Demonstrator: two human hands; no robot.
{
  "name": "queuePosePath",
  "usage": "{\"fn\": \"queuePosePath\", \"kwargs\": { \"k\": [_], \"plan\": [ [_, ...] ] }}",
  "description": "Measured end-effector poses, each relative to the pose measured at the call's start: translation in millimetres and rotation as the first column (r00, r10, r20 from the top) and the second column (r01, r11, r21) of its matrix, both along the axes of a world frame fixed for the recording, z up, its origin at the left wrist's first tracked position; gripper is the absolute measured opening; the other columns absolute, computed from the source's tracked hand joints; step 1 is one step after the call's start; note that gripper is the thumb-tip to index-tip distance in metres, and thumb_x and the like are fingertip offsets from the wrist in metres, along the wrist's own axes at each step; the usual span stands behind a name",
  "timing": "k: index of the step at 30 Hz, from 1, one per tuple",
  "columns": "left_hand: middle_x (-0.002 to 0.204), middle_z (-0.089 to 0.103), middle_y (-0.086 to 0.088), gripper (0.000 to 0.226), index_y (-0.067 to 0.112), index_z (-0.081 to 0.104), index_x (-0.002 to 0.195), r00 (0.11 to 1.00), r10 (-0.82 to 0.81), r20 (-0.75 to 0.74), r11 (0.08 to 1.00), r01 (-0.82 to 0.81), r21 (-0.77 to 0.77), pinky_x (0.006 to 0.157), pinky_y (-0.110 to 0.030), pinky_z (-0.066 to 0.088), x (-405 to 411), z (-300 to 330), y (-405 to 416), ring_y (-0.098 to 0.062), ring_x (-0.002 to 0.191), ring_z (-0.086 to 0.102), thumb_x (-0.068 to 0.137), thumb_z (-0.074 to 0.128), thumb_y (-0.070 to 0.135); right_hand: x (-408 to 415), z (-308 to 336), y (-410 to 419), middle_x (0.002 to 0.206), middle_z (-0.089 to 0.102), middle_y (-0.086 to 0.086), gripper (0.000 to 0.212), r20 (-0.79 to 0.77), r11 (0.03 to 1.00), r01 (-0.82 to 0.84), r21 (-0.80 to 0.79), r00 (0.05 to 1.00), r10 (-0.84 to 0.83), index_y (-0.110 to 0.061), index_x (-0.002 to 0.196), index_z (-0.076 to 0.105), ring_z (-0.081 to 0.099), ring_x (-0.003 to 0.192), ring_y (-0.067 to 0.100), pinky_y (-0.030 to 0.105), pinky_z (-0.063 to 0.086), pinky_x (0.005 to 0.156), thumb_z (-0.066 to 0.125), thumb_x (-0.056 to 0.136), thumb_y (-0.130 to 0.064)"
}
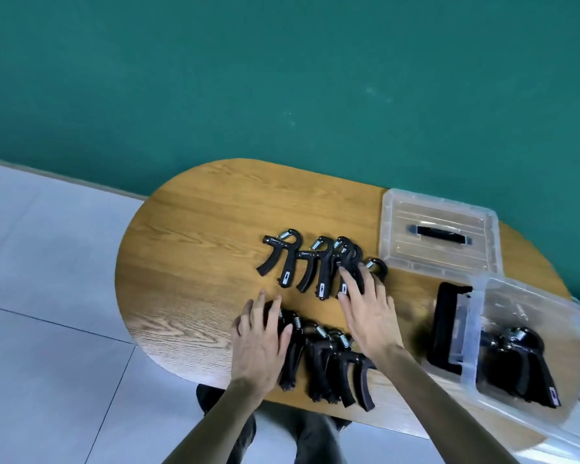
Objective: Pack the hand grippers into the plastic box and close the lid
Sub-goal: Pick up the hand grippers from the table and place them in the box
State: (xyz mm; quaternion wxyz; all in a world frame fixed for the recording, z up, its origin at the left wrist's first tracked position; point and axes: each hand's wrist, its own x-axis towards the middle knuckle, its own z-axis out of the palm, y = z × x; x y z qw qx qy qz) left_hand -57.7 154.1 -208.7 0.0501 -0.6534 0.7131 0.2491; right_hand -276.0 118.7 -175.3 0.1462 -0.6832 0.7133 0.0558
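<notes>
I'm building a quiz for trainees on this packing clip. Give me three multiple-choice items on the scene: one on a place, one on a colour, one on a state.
1. Where does the lid lie?
A. On the table beyond the box
B. On the floor
C. Shut on the box

2. What colour is the wall?
A. White
B. Teal green
C. Red

3. What state is the plastic box in?
A. Empty
B. Closed
C. Open, with some hand grippers inside

Answers:
1 A, the clear lid with its black handle lies flat on the wooden table, apart from the box.
2 B, the wall behind the table is teal green.
3 C, the box has no lid on it and black grippers show through its clear wall, while the left hand and right hand rest on grippers on the table.
</notes>
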Motion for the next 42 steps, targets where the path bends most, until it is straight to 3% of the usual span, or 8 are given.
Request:
{"fn": "queuePosePath", "kwargs": {
  "k": [6,10,13,16,23,30,35,42],
  "plan": [
    [0.163,-0.027,0.001,0.068,0.037,-0.024,0.150,0.999,-0.015,-0.037,0.994,0.018,0.105,0.118,-0.053,0.026,30.4,-48.5,4.9,-0.028,0.150,0.010,0.096,0.001,0.070,49.1,-34.5,-32.0,0.162,0.020,0.014,0.052,0.022,0.995,-0.086,0.055,0.996,0.085,-0.031,0.155,0.015,0.037,0.138,0.037,0.052,0.045,0.104,0.024,0.106,-0.043],
    [0.165,-0.023,0.003,0.077,0.040,-0.023,0.153,0.997,-0.043,-0.064,0.993,0.050,0.110,0.106,-0.060,0.038,28.2,-76.1,8.8,-0.031,0.142,0.026,0.094,0.013,0.075,66.7,-57.6,-53.8,0.164,0.011,0.013,0.052,0.073,0.981,-0.163,0.101,0.985,0.156,-0.033,0.157,0.013,0.032,0.141,0.035,0.051,0.043,0.107,0.018,0.106,-0.043],
    [0.164,-0.025,0.004,0.074,0.038,-0.024,0.153,0.996,-0.058,-0.068,0.997,0.062,0.048,0.098,-0.051,0.044,28.1,-87.4,6.6,-0.027,0.124,0.038,0.098,0.016,0.068,69.1,-76.8,-65.4,0.164,0.010,0.015,0.053,0.053,0.972,-0.208,0.107,0.978,0.203,-0.031,0.157,0.010,0.027,0.144,0.036,0.048,0.039,0.113,0.017,0.106,-0.041],
    [0.165,-0.024,0.001,0.071,0.036,-0.023,0.153,0.997,-0.045,-0.063,0.999,0.045,0.004,0.094,-0.040,0.043,30.1,-91.9,0.8,-0.023,0.115,0.042,0.103,0.022,0.057,73.0,-91.5,-72.7,0.161,0.019,0.019,0.052,-0.006,0.957,-0.275,0.096,0.961,0.277,-0.024,0.157,0.019,0.026,0.144,0.037,0.049,0.038,0.114,0.021,0.106,-0.038],
    [0.164,-0.023,-0.011,0.073,0.039,-0.023,0.152,1.000,0.009,-0.027,0.999,-0.010,-0.045,0.094,-0.043,0.041,36.2,-95.9,-14.1,-0.026,0.112,0.045,0.106,0.033,0.040,88.0,-107.8,-79.6,0.153,0.038,0.020,0.049,-0.065,0.962,-0.270,0.042,0.960,0.272,-0.017,0.150,0.038,0.036,0.140,0.039,0.052,0.043,0.103,0.035,0.105,-0.036],
    [0.166,-0.005,-0.018,0.088,0.036,-0.003,0.158,0.995,0.098,0.029,0.982,-0.091,-0.168,0.082,-0.041,0.045,46.2,-102.2,-20.6,-0.023,0.097,0.048,0.097,0.059,0.027,121.9,-112.6,-93.2,0.167,0.003,0.007,0.058,0.162,0.997,-0.066,0.050,0.985,0.058,-0.027,0.159,0.011,0.016,0.148,0.033,0.049,0.036,0.113,0.020,0.105,-0.049],
    [0.165,-0.019,-0.016,0.085,0.038,-0.006,0.158,0.991,0.124,0.043,0.983,-0.117,-0.140,0.085,-0.042,0.045,57.0,-103.2,-29.7,-0.024,0.101,0.047,0.099,0.055,0.024,149.8,-124.4,-102.4,0.165,-0.023,0.002,0.067,0.174,0.994,0.084,0.070,0.980,-0.095,-0.032,0.158,-0.006,-0.015,0.152,0.033,0.047,0.038,0.111,0.018,0.102,-0.059],
    [0.163,-0.025,-0.014,0.082,0.036,-0.009,0.157,0.990,0.136,0.036,0.983,-0.130,-0.131,0.089,-0.041,0.041,64.6,-102.6,-38.3,-0.022,0.105,0.041,0.101,0.049,0.024,170.4,-139.3,-115.1,0.166,-0.016,0.008,0.077,0.150,0.968,0.248,0.029,0.957,-0.250,-0.034,0.157,-0.012,-0.018,0.150,0.038,0.054,0.036,0.110,0.035,0.099,-0.052]
  ]
}}
